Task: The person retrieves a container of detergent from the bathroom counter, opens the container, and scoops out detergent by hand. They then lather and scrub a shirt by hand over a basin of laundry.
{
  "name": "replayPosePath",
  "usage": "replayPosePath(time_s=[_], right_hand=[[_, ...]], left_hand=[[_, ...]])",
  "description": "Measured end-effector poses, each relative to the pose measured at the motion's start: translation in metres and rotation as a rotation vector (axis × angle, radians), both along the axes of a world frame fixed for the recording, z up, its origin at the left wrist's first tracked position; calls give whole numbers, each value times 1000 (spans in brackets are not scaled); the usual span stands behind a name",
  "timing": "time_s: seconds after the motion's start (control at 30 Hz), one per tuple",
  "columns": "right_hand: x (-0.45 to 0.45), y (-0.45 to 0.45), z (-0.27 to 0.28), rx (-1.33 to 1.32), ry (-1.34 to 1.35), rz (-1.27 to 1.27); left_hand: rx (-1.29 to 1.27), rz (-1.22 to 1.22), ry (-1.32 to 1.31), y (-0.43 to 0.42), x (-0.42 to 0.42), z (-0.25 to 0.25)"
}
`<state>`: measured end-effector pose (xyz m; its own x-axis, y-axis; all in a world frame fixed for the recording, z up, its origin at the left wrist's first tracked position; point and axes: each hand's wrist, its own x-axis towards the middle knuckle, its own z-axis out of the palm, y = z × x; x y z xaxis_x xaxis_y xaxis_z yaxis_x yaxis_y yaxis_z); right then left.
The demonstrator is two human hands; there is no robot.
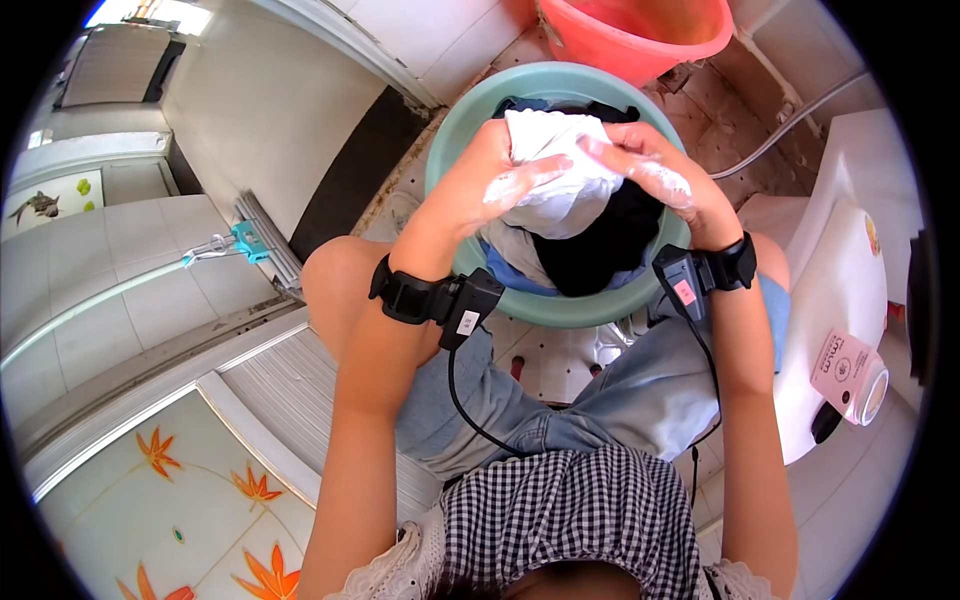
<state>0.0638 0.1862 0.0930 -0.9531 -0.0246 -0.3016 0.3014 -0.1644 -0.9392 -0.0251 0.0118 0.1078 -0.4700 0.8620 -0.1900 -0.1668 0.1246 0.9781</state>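
A bunched white cloth (570,195) is held up over a green basin (445,150). My left hand (505,178) grips its left side, with white suds along the thumb. On the right, my right hand (655,165) has its fingers and thumb closed on the same cloth, and suds cover its back too. What garment the cloth is, I cannot make out. Beneath it in the basin lie black clothing (610,245), a grey cloth (515,250) and some blue fabric (520,283).
A red-orange bucket (640,45) stands just behind the basin. A grey hose (790,125) runs at the right. Beside my right arm is a white fixture (840,260) with a pink container (845,375) near it. A door frame (350,45) and dark-based wall are at the left.
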Motion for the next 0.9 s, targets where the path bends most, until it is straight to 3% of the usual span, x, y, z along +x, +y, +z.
replayPosePath(time_s=[0.03,0.2,0.37,0.43,0.47,0.5,0.53,0.57,0.6,0.63,0.7,0.77,0.8,0.83,0.9], right_hand=[[1,-1,2,78,143,60],[-4,1,-1,81,180,57],[-8,-4,-7,189,326,0],[-5,-19,0,258,282,-110],[-3,-27,3,326,237,-219],[-1,-38,-12,592,494,-309],[4,-43,-16,806,479,-274],[8,-47,-19,1020,457,-238],[1,-45,-29,1056,577,-361],[-4,-38,-25,1019,338,-357],[-11,-30,-27,1240,288,-352],[-6,-42,-33,1138,454,-385],[-1,-53,-29,1154,556,-348],[4,-59,-25,1169,656,-308],[1,-52,-26,1200,716,-328]], left_hand=[[2,13,8,0,1,1],[-15,58,68,2,0,2],[-79,382,149,16,10,-12],[-63,386,238,21,12,-22],[-47,400,73,26,14,-31],[-31,414,-92,30,16,-37],[125,364,-363,28,24,-36],[267,432,-720,36,32,-69],[90,483,-573,39,45,-65],[-88,525,-429,39,63,-56],[-76,529,-408,41,74,-51],[1,509,-432,35,60,-62],[167,562,-638,38,44,-72],[317,289,-738,29,24,-78],[277,547,-891,36,43,-78]])
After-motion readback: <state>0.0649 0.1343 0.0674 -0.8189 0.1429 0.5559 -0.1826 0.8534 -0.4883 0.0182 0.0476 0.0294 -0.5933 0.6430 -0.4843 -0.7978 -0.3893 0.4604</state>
